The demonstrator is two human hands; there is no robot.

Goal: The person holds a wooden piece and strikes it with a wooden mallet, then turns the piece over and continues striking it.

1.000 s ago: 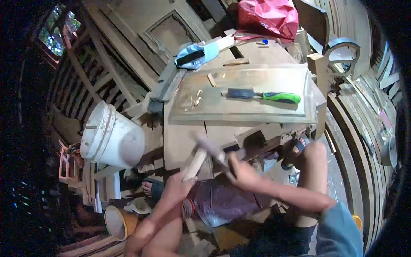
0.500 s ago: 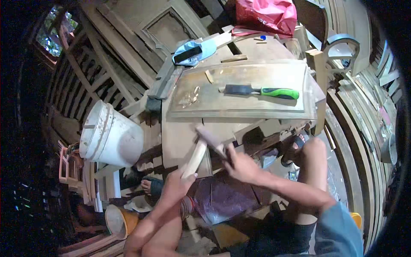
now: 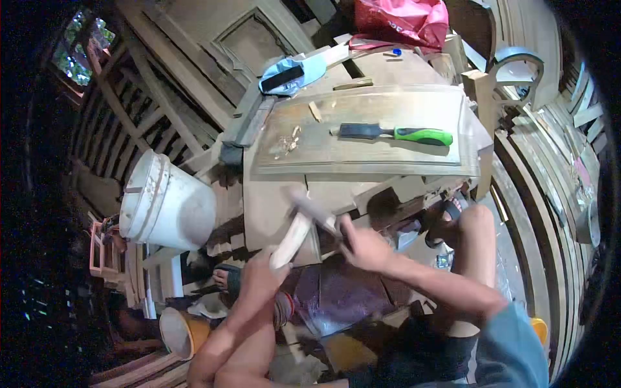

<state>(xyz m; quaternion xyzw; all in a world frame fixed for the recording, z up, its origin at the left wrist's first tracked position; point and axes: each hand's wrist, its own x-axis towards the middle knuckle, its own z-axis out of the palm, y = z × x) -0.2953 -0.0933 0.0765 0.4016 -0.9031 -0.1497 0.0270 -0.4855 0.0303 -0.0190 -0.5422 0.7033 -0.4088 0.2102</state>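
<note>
My left hand [image 3: 262,275] is closed around the lower end of a pale wooden stick [image 3: 292,238], which slants up and away from me. In my right hand [image 3: 365,249] is the handle of a flat, broad-bladed tool [image 3: 314,208], smeared by motion. Its blade crosses the upper end of the stick, over the near part of the wooden work surface [image 3: 265,216]. Beyond my hands, a chisel [image 3: 394,133] with a green and black handle lies on a framed wooden panel [image 3: 362,161]. Wood shavings [image 3: 290,143] and a small chip [image 3: 315,111] lie at the panel's left.
A white bucket [image 3: 171,204] stands left of the work surface, with a yellowish bucket [image 3: 184,333] lower down. A blue cap with a dark phone-like object [image 3: 283,79] and a red bag [image 3: 404,26] are at the back. Long boards [image 3: 533,213] are stacked along the right.
The blade has shifted slightly up and left across the stick's upper end. My left hand has moved only a little, still around the stick.
</note>
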